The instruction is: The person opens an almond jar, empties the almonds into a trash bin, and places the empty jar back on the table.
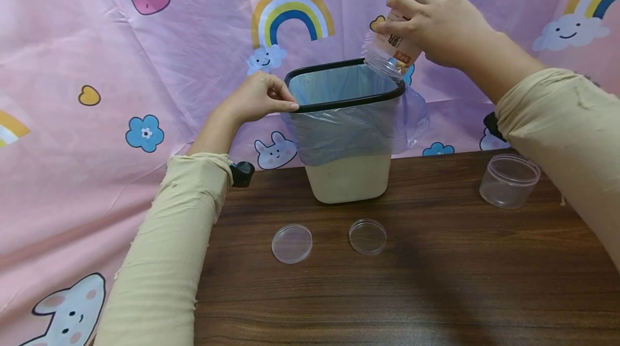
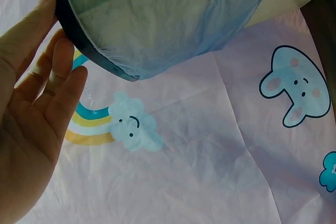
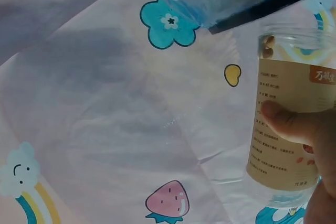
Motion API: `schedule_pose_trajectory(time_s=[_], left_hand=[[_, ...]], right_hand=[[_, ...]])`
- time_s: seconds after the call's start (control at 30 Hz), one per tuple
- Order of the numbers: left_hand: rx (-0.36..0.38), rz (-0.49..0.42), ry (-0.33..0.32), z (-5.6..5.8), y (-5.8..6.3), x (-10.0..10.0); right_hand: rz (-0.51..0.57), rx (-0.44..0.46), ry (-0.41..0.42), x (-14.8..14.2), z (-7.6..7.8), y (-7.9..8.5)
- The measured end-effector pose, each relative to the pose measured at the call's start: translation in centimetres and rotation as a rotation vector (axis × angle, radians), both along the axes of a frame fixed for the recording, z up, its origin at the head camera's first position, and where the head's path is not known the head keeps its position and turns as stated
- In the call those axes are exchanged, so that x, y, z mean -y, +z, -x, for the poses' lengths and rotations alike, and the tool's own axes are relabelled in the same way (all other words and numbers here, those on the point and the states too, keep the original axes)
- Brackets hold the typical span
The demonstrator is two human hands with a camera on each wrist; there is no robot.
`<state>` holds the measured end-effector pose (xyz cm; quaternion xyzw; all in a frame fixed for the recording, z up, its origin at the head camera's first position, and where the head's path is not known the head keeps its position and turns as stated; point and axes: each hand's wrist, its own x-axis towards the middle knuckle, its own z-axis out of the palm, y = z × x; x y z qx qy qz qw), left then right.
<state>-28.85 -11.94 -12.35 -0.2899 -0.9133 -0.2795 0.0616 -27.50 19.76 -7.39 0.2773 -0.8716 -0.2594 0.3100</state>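
Observation:
A cream trash can (image 1: 350,179) with a black rim stands on the table, lined with a translucent blue bag (image 1: 346,131) folded over its edge. My left hand (image 1: 259,97) pinches the rim at its left corner; in the left wrist view the thumb (image 2: 46,11) lies against the black edge. My right hand (image 1: 443,26) grips a clear plastic jar (image 1: 394,47) with a printed paper label. The jar tilts, mouth down, over the can's right rim. Some small brown pieces (image 3: 268,47) show inside near its mouth.
Two clear round pieces like lids, a left one (image 1: 292,244) and a right one (image 1: 367,236), lie on the dark wooden table (image 1: 339,303) before the can. An uncapped clear jar (image 1: 508,182) stands at the right, close to my right forearm. A pink patterned cloth (image 1: 203,23) hangs behind.

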Motion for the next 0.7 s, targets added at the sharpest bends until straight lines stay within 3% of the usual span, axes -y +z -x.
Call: schedule_pose_trajectory(time_s=[0.33,0.6,0.7], left_hand=[[0.001,-0.005,-0.007,0.1,0.0,-0.1],[0.005,-0.003,-0.008,0.1,0.1,-0.1],[0.002,-0.001,-0.005,0.1,0.1,0.0]], right_hand=[[-0.056,-0.069,0.091,0.2,0.2,-0.6],[-0.011,-0.022,-0.037,0.0,-0.3,0.3],[0.01,-0.034,-0.046,0.1,-0.5,0.8]])
